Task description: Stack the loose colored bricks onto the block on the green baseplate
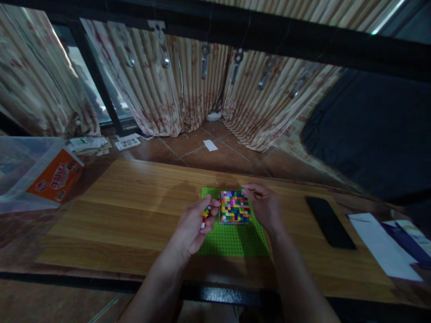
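Observation:
A low block of many-coloured toy bricks (235,207) stands on a green studded baseplate (232,242). Left of it, my left hand (198,222) is closed around several small toy bricks (205,211), with yellow, red and white ones showing between the fingers. At the far right corner of the brick block, my right hand (261,202) has its thumb and fingers pinched together. A small dark green piece seems to be at those fingertips, touching or just above the top layer; which of the two I cannot tell.
The baseplate lies on a wooden board (134,215). A black phone-like slab (330,222) rests to the right, beside white papers (384,244). On the left is a clear plastic tub (30,179) with an orange label. Striped curtains (195,89) hang behind, above a tiled floor (188,150).

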### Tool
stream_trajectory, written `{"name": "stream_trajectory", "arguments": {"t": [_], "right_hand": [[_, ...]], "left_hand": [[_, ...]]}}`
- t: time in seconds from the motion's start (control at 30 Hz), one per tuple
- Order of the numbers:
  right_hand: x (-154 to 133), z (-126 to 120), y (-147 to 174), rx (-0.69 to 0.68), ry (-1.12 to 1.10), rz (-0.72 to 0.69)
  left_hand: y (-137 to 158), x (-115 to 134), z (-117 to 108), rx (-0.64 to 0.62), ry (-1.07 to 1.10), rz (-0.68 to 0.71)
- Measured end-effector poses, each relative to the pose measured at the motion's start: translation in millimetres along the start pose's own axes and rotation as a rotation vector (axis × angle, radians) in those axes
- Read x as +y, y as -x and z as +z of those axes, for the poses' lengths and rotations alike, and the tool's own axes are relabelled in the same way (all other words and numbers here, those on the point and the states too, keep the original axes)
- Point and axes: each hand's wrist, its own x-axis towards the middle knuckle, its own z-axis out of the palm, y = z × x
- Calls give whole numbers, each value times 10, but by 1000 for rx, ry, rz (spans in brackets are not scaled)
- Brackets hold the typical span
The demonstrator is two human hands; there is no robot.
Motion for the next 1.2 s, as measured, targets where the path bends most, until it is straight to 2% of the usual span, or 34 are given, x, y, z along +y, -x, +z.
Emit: {"name": "stream_trajectory", "arguments": {"t": [0.17,0.6,0.93,1.2], "right_hand": [[-31,91,-3,-76,63,-35],[-49,68,-28,-178,111,-36],[-41,80,-40,-182,108,-69],[47,84,-13,-215,-32,50]], "left_hand": [[9,26,-1,8,3,-15],[11,24,4,35,12,-29],[0,10,3,25,-1,-24],[-26,-24,-1,17,2,-23]]}}
